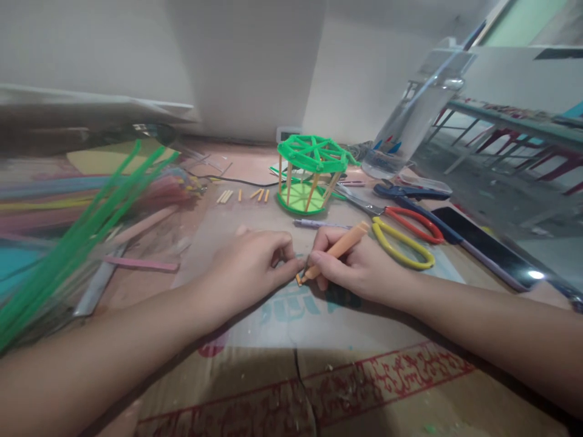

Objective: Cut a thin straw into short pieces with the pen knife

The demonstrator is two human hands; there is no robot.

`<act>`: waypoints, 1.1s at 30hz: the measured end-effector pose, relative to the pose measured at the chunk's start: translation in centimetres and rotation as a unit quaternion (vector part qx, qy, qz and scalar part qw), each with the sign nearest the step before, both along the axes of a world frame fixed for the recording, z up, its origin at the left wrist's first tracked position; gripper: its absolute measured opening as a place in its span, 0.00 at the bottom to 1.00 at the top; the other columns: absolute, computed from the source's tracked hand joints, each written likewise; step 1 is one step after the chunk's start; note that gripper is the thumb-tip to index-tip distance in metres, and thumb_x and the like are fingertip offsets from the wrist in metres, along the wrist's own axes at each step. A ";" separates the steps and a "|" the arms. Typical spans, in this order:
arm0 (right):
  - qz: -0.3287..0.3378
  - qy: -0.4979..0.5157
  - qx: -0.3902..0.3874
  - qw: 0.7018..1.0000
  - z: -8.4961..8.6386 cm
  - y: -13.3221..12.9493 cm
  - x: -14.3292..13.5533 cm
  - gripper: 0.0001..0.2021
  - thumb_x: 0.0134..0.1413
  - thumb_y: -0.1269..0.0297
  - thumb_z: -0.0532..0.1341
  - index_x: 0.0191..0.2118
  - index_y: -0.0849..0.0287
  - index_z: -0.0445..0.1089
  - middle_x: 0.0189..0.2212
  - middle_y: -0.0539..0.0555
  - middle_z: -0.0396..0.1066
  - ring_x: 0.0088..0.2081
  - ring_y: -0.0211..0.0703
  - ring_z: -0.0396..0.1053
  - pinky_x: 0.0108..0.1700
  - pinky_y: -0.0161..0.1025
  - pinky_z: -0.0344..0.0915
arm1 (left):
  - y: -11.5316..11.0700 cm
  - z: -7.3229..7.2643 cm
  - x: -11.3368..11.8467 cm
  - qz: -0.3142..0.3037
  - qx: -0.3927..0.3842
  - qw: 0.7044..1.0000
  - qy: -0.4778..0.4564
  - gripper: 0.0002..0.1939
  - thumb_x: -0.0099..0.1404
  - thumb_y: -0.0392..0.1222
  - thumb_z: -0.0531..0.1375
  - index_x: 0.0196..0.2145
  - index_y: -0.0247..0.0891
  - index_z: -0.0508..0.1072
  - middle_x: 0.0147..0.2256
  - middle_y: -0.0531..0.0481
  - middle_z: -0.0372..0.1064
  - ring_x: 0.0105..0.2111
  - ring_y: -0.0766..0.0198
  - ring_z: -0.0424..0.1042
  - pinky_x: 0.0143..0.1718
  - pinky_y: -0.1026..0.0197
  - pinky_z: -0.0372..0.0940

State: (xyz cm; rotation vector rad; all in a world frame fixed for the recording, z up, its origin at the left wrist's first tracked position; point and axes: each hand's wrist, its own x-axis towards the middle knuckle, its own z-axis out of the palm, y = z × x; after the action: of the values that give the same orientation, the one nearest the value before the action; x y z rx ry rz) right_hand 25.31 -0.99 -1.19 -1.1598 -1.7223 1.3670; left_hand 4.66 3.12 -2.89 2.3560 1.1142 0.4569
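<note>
An orange marker [342, 247] is gripped in my right hand [348, 261], its tip pointing down at a tiny orange stick piece [299, 279]. Thumb and fingers of my left hand [262, 258] are pinched together on that small piece, against a whitish sheet [255, 328] with blue-green marks. Beyond my hands stands a round green frame [313, 153] on thin wooden posts over a green base. Short sticks, some pale [225, 196] and some orange [259, 195], lie left of the frame. A purple-grey pen [319, 224] rests just behind my right hand.
Scissors with red and yellow handles [403, 235], blue-handled pliers [410, 193] and a dark phone [483, 246] lie to the right. A clear bottle [405, 121] stands behind. Green strips [86, 243], a pink strip [146, 264] and a cutter knife [100, 282] are at the left.
</note>
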 end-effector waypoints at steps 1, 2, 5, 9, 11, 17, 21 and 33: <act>-0.002 0.001 -0.001 1.000 0.0 0.0 0.0 0.16 0.61 0.55 0.69 0.32 0.55 0.63 0.20 0.47 0.72 0.24 0.38 0.72 0.27 0.33 0.66 | 0.0 0.0 0.0 0.000 -0.001 1.000 0.000 0.17 0.70 0.52 0.62 0.26 0.41 0.70 0.22 0.57 0.67 0.26 0.63 0.64 0.38 0.56 0.52; -0.002 0.000 -0.003 1.000 -0.1 0.0 0.0 0.16 0.61 0.55 0.69 0.32 0.55 0.63 0.20 0.47 0.71 0.24 0.39 0.73 0.27 0.33 0.66 | -0.1 0.0 0.0 0.000 -0.002 1.000 0.000 0.17 0.70 0.52 0.62 0.26 0.41 0.70 0.23 0.57 0.68 0.26 0.63 0.64 0.38 0.56 0.52; -0.002 -0.004 -0.007 1.000 -0.1 0.0 -0.1 0.17 0.61 0.54 0.69 0.31 0.55 0.63 0.20 0.47 0.71 0.24 0.39 0.73 0.26 0.34 0.66 | -0.1 -0.1 -0.1 0.000 0.000 1.000 -0.006 0.17 0.71 0.52 0.61 0.27 0.41 0.70 0.24 0.56 0.70 0.27 0.62 0.64 0.39 0.56 0.53; -0.005 0.001 -0.005 1.000 -0.1 0.0 0.0 0.17 0.61 0.54 0.69 0.31 0.55 0.63 0.21 0.48 0.72 0.25 0.39 0.72 0.27 0.34 0.66 | 0.0 -0.3 -0.2 -0.002 0.010 1.000 -0.006 0.18 0.71 0.53 0.60 0.27 0.41 0.70 0.24 0.55 0.71 0.28 0.62 0.65 0.39 0.55 0.53; -0.001 0.001 -0.008 1.000 0.0 0.0 0.1 0.17 0.60 0.54 0.70 0.31 0.55 0.62 0.21 0.47 0.71 0.25 0.39 0.72 0.27 0.33 0.66 | 0.1 -0.3 -0.2 -0.003 0.013 1.000 -0.005 0.18 0.71 0.53 0.61 0.27 0.41 0.70 0.24 0.55 0.71 0.27 0.62 0.65 0.38 0.55 0.53; -0.005 -0.004 0.011 1.000 0.0 0.1 0.1 0.16 0.63 0.55 0.68 0.31 0.55 0.63 0.21 0.47 0.72 0.24 0.37 0.71 0.27 0.33 0.66 | 0.0 -0.1 -0.4 -0.005 0.011 1.000 0.003 0.15 0.70 0.49 0.63 0.27 0.41 0.71 0.23 0.57 0.70 0.27 0.62 0.66 0.38 0.56 0.53; -0.001 0.000 0.009 1.000 0.0 0.1 0.0 0.16 0.62 0.54 0.69 0.32 0.55 0.64 0.21 0.48 0.73 0.25 0.38 0.72 0.28 0.34 0.67 | 0.1 0.1 -0.5 -0.014 0.005 1.000 0.000 0.14 0.70 0.47 0.63 0.27 0.40 0.72 0.24 0.56 0.72 0.27 0.62 0.66 0.38 0.56 0.54; 0.008 -0.002 0.000 1.000 0.0 -0.2 0.0 0.16 0.62 0.53 0.69 0.33 0.55 0.64 0.21 0.48 0.74 0.24 0.39 0.72 0.29 0.35 0.69 | 0.3 0.1 -0.8 -0.023 -0.002 1.000 -0.007 0.15 0.70 0.49 0.60 0.27 0.41 0.72 0.22 0.55 0.70 0.25 0.63 0.64 0.35 0.57 0.54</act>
State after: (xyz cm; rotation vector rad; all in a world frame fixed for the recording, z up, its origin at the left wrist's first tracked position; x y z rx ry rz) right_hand 25.28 -1.17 -1.21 -1.1507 -1.7377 1.3749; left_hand 3.85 3.44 -2.80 2.3655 1.0503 0.4535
